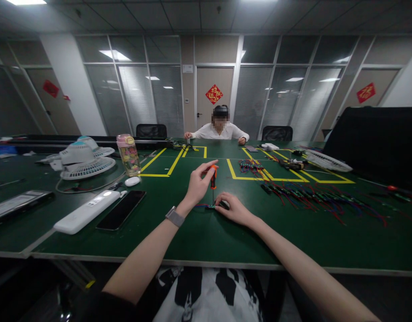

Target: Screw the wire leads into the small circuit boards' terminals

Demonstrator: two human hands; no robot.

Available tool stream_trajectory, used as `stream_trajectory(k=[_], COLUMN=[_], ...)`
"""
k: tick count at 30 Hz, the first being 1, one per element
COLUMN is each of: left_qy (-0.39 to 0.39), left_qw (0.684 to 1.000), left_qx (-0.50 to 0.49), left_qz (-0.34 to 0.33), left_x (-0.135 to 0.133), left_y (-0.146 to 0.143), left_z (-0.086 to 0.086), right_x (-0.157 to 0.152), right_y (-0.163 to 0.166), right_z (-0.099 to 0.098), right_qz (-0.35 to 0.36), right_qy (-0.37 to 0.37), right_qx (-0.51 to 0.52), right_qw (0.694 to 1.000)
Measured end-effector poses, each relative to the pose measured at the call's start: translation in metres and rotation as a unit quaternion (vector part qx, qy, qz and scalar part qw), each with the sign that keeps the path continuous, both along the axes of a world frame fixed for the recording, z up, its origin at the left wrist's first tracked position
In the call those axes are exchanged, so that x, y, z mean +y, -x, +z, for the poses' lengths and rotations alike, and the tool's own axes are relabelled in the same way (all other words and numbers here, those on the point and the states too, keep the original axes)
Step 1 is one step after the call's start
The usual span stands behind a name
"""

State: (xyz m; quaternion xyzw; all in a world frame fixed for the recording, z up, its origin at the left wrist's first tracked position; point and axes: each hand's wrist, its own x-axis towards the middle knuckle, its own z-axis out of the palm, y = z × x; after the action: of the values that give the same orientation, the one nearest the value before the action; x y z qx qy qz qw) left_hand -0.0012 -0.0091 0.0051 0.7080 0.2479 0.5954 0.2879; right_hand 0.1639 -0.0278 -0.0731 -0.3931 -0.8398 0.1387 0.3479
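Note:
My left hand (199, 181) is closed around the orange and black handle of a screwdriver (213, 180). The screwdriver stands upright, its thin shaft reaching down to a small green circuit board (210, 207) on the table. Red and blue wires run off the board's left side. Fingers of my right hand (235, 208) pinch the board's right end and steady it against the table top. Whether the tip sits in a screw is too small to tell.
Several wired boards (303, 194) lie in a row at right, with a wire bundle (251, 166) behind. At left are a phone (121, 210), a white power strip (87, 212), a bottle (128, 154) and a fan (87, 163). A person (221, 127) sits opposite.

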Motion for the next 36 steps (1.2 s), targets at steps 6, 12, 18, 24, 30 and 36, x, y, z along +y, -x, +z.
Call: stream_trajectory(k=[6,12,18,24,30,36], left_qy=[-0.025,-0.005,-0.017,-0.019,-0.015,-0.030], left_qw=[0.999,1.000,1.000,0.999,1.000,0.998], left_qx=[0.015,0.001,0.005,0.007,0.012,0.009], left_qz=[0.026,0.012,0.016,0.031,0.013,0.045], left_x=[0.0000,0.0025,0.0036,0.0045,0.0031,0.0012], left_y=[0.0005,0.0007,0.0020,0.0024,0.0021,0.0016], left_z=[0.0006,-0.0010,-0.0018,-0.0024,-0.0011,-0.0005], right_x=[-0.0007,0.0006,0.0003,-0.0005,-0.0011,0.0001], right_y=[0.0006,0.0006,0.0012,0.0004,0.0001,0.0003], right_z=[-0.0003,-0.0017,-0.0014,-0.0014,-0.0003,-0.0018], right_qz=[-0.005,-0.007,-0.005,-0.005,-0.001,0.000], right_qy=[0.003,0.007,0.000,-0.001,-0.003,-0.005], right_qx=[-0.005,-0.017,-0.015,-0.014,-0.015,-0.013], right_qw=[1.000,1.000,1.000,1.000,1.000,1.000])
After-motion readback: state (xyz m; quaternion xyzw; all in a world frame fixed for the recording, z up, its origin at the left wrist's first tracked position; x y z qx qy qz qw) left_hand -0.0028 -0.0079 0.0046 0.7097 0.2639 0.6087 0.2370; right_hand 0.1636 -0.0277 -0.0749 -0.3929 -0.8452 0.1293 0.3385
